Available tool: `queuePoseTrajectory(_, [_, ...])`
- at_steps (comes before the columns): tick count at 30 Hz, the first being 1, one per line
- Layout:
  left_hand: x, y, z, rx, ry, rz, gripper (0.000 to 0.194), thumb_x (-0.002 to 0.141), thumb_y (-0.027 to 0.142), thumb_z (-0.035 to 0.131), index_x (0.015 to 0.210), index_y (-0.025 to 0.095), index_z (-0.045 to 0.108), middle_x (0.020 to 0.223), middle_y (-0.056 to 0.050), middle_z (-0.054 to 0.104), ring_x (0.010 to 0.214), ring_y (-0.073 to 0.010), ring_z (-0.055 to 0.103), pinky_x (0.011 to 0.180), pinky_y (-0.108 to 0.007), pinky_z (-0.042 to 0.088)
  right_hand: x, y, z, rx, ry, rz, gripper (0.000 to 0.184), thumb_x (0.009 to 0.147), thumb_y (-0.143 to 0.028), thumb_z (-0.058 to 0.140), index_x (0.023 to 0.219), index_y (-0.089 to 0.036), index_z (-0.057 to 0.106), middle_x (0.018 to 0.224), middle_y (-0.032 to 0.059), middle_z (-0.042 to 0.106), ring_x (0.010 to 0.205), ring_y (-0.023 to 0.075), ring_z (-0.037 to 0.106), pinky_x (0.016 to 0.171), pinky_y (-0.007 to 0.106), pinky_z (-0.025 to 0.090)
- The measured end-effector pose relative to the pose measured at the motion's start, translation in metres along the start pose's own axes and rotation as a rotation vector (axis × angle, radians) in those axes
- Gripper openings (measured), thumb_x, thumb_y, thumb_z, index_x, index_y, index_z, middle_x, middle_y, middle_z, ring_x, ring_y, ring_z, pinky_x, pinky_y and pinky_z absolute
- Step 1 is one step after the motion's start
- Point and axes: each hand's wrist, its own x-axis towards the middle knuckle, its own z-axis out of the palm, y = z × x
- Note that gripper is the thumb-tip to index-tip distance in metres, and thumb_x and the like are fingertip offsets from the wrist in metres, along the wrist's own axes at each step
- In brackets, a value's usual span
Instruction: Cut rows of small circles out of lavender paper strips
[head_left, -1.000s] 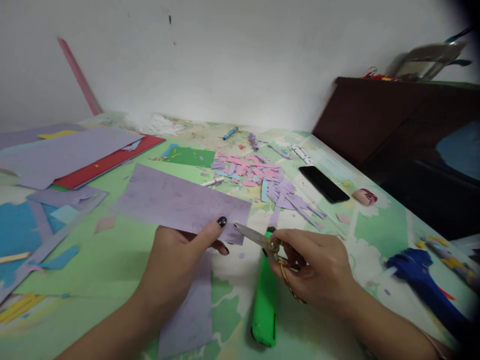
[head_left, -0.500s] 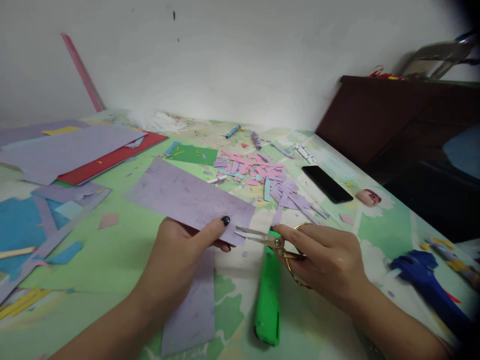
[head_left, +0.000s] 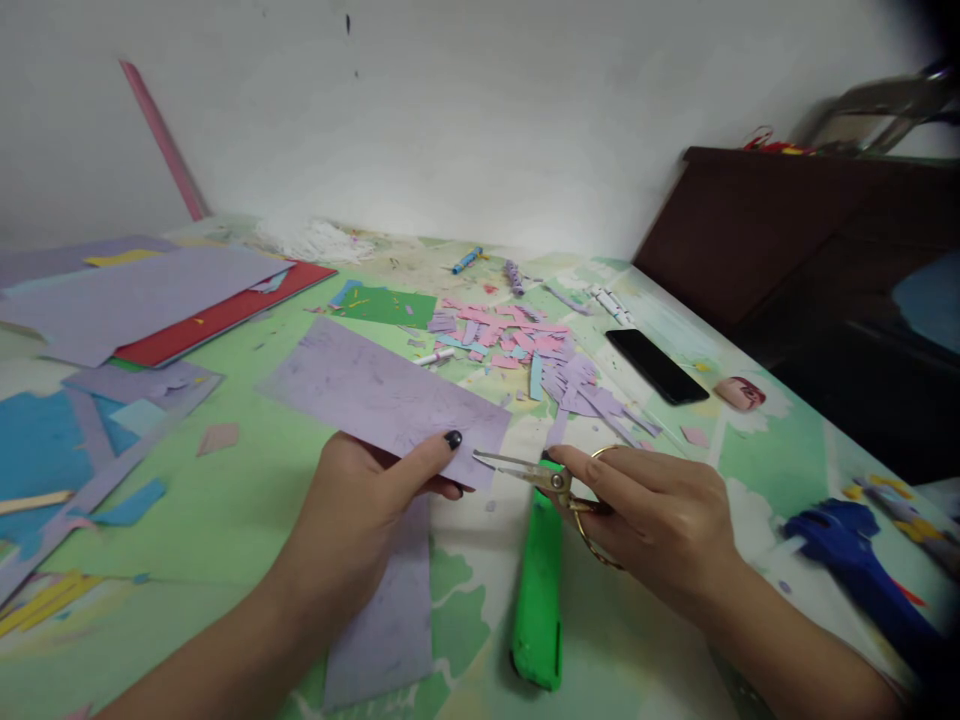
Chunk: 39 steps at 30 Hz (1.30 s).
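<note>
My left hand [head_left: 382, 480] pinches a sheet of purple paper [head_left: 375, 385] near its lower right edge, thumb on top and fingers beneath. Gold-handled scissors [head_left: 556, 481] are in my right hand [head_left: 660, 500], their blades pointing left at the paper's right end and slightly parted. One blade lies over the paper; the other runs along its underside or edge. Under the scissors lies a green stapler-like tool [head_left: 538, 590] on the tablecloth. A second purple piece [head_left: 386, 620] lies below my left hand, partly hidden by it.
Pink and purple paper scraps [head_left: 510, 340] lie ahead, with a black phone [head_left: 656, 366] and an eraser [head_left: 739, 392] to their right. At right is a blue glue gun [head_left: 847, 550]. Stacked paper sheets [head_left: 150, 300] and blue paper [head_left: 37, 450] cover the left side.
The scissor blades have drawn closer together at the paper's right end. Both hands stay almost in place.
</note>
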Motion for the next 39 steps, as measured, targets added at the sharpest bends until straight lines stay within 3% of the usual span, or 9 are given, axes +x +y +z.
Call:
queuePoseTrajectory(7, [-0.0015,0.0060,0.0027,0.017,0.080,-0.026,0.015,0.068,0.022,0.072,0.053,0.019,0.068,0.051,0.004,0.063,0.047,-0.0082,0.054,0.040,-0.015,0.040,-0.0005,0.0009,-0.0014,-0.017,-0.029,0.003,0.014,0.083,-0.011,0.056,0.088,-0.017,0.067,0.051,-0.0034,0.056,0.044,0.0082,0.046,0.044,0.024,0.028])
queuePoseTrajectory(14, [0.0016,-0.0017,-0.0013,0.075,0.100,-0.018,0.017,0.071,0.028,0.071,0.057,0.020,0.071,0.057,0.003,0.068,0.052,-0.0096,0.058,0.045,-0.016,0.043,-0.0041,-0.0014,0.0013,0.039,0.002,0.154,0.009,0.076,-0.019,0.067,0.085,-0.018,0.069,0.049,-0.0039,0.052,0.043,0.0087,0.043,0.044,0.025,0.025])
queuePoseTrajectory(20, [-0.0010,0.0010,-0.0019,0.203,0.126,0.024,0.023,0.073,0.030,0.069,0.052,0.020,0.070,0.050,0.003,0.064,0.046,-0.0086,0.054,0.043,-0.017,0.041,-0.0037,-0.0028,0.0039,0.056,-0.013,0.113,0.012,0.072,-0.015,0.067,0.083,-0.017,0.070,0.053,-0.0022,0.057,0.044,0.0094,0.046,0.044,0.024,0.026])
queuePoseTrajectory(28, [0.0013,0.0001,-0.0001,0.025,0.086,-0.038,0.015,0.070,0.025,0.072,0.057,0.019,0.069,0.055,0.004,0.066,0.050,-0.0092,0.058,0.045,-0.015,0.046,-0.0012,0.0028,0.0032,-0.011,-0.028,0.039,0.009,0.081,-0.017,0.062,0.081,-0.017,0.071,0.047,-0.0038,0.051,0.043,0.0091,0.041,0.043,0.025,0.024])
queuePoseTrajectory(33, [0.0041,-0.0015,0.0014,-0.113,0.037,-0.075,0.007,0.068,0.023,0.072,0.064,0.018,0.068,0.061,0.003,0.067,0.054,-0.0110,0.060,0.054,-0.021,0.055,-0.0012,0.0031,0.0014,0.025,-0.036,0.038,0.010,0.081,-0.014,0.061,0.085,-0.016,0.070,0.050,-0.0034,0.055,0.044,0.0087,0.045,0.045,0.024,0.028])
queuePoseTrajectory(39, [0.0052,-0.0021,0.0024,-0.218,0.061,-0.100,0.015,0.062,0.020,0.077,0.055,0.017,0.064,0.052,0.006,0.059,0.048,-0.0062,0.055,0.038,-0.011,0.043,-0.0014,0.0029,0.0005,0.017,-0.044,0.025,0.012,0.082,-0.011,0.059,0.085,-0.015,0.070,0.051,-0.0026,0.056,0.044,0.0090,0.048,0.045,0.025,0.030])
